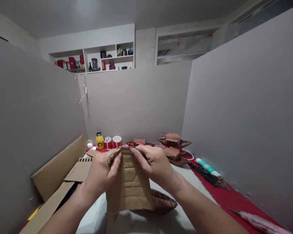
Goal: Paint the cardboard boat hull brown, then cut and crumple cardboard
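Observation:
A creased piece of brown cardboard (134, 185), scored with several crosswise folds, is held up in front of me. My left hand (104, 169) pinches its upper left edge, and my right hand (156, 162) grips the upper right edge with the thumb on the near face. Both thumbs lie close together near the top. Beneath and behind the cardboard sits a dark brown model boat hull (163, 201); its right tip shows, while the cardboard hides much of the rest.
Brown model boats (172, 139) stand at the back right. Cardboard sheets (61, 162) lean and lie at left. At the back are a yellow bottle (99, 141) and red-and-white cups (117, 142). A green-and-white tube (208, 168) and a pink-handled pointed tool (256, 221) lie at right. Grey partitions enclose the table.

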Tool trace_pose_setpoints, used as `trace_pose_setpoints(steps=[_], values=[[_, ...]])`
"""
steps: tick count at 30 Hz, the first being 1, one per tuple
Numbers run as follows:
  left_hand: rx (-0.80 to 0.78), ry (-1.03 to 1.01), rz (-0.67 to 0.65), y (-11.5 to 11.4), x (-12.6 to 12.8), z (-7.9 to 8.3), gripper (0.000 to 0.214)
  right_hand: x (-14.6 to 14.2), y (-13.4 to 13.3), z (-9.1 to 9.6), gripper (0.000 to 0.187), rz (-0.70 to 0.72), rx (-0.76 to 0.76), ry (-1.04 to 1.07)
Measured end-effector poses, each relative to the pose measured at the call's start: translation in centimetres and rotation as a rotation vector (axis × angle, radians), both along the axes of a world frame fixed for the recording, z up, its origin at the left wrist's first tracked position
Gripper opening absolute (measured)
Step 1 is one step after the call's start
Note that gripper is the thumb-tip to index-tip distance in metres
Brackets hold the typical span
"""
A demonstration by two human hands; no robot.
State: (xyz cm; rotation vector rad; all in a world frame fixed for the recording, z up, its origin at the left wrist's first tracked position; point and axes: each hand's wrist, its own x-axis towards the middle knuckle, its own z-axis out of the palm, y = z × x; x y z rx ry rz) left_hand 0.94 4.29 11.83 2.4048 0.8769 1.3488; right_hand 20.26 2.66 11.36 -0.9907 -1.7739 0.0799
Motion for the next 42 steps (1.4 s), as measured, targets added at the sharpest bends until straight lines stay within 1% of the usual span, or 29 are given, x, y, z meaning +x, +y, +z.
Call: trace_pose_setpoints(steps=[2, 4, 7, 9, 10, 12, 14, 15, 17, 18, 20, 24, 26, 27, 28, 29, 31, 33, 34, 36, 37, 39, 42], values=[[-0.002, -0.012, -0.013, -0.1, -0.1, 0.2, 0.029, 0.0, 0.0, -0.1, 0.043, 0.011, -0.006, 0.023], [-0.069, -0.067, -0.089, -0.5, -0.3, 0.5, 0.029, 0.1, -0.2, 0.1, 0.044, 0.093, -0.097, 0.131], [-0.113, -0.159, -0.189, -1.2, -0.7, 0.8, 0.03, 0.5, -0.7, 0.4, 0.045, 0.36, -0.36, 0.346], [-0.135, -0.191, -0.22, -1.3, -0.9, 0.8, 0.029, 0.8, -0.9, 0.6, 0.042, 0.524, -0.484, 0.353], [-0.181, -0.204, -0.243, -1.1, -1.0, 0.7, 0.029, 1.0, -1.0, 0.7, 0.039, 0.569, -0.513, 0.328], [-0.322, -0.22, -0.303, -0.5, -1.1, 0.4, 0.029, 1.4, -1.0, 1.0, 0.036, 0.578, -0.521, 0.309], [-0.453, -0.202, -0.357, 0.2, -1.1, 0.1, 0.033, 1.8, -1.0, 1.2, 0.038, 0.518, -0.492, 0.323], [-0.494, -0.186, -0.367, 0.6, -1.0, 0.0, 0.035, 1.9, -1.0, 1.3, 0.039, 0.477, -0.474, 0.326], [-0.509, -0.16, -0.354, 1.0, -0.6, -0.3, 0.035, 2.1, -1.0, 1.3, 0.041, 0.401, -0.441, 0.296], [-0.487, -0.157, -0.335, 1.1, -0.4, -0.4, 0.034, 2.1, -1.0, 1.3, 0.042, 0.359, -0.416, 0.269], [-0.391, -0.15, -0.273, 1.1, 0.1, -0.7, 0.031, 1.9, -1.0, 1.1, 0.04, 0.257, -0.339, 0.197], [-0.071, -0.054, -0.069, 1.5, 0.8, -1.7, 0.032, 0.9, -0.7, 0.4, 0.034, 0.018, -0.109, 0.018], [0.072, -0.012, 0.042, 1.9, 1.0, -2.2, 0.033, 0.5, -0.4, 0.2, 0.03, -0.048, -0.058, 0.004], [0.109, -0.01, 0.08, 2.0, 1.0, -2.4, 0.033, 0.5, -0.3, 0.1, 0.029, -0.059, -0.055, 0.014], [0.11, -0.022, 0.091, 2.1, 1.0, -2.4, 0.032, 0.4, -0.2, 0.1, 0.029, -0.059, -0.061, 0.028], [0.073, -0.041, 0.069, 2.1, 1.0, -2.3, 0.032, 0.5, -0.2, 0.2, 0.031, -0.054, -0.068, 0.033], [-0.073, -0.09, -0.047, 1.8, 0.6, -1.8, 0.032, 0.8, -0.3, 0.3, 0.036, 0.022, -0.14, 0.081], [-0.192, -0.15, -0.141, 1.1, 0.2, -1.1, 0.035, 1.1, -0.4, 0.5, 0.039, 0.197, -0.275, 0.208], [-0.202, -0.183, -0.148, 0.7, -0.1, -0.7, 0.036, 1.2, -0.5, 0.5, 0.039, 0.305, -0.344, 0.284], [-0.131, -0.24, -0.107, -0.1, -0.5, -0.1, 0.039, 1.2, -0.6, 0.4, 0.04, 0.489, -0.444, 0.406], [-0.071, -0.251, -0.081, -0.4, -0.7, 0.1, 0.04, 1.1, -0.6, 0.3, 0.04, 0.534, -0.463, 0.433], [0.047, -0.232, -0.053, -0.7, -0.9, 0.4, 0.041, 0.8, -0.8, 0.0, 0.04, 0.553, -0.483, 0.46], [0.178, -0.146, -0.047, -0.6, -1.1, 0.4, 0.042, 0.2, -1.1, -0.2, 0.034, 0.476, -0.485, 0.456]])
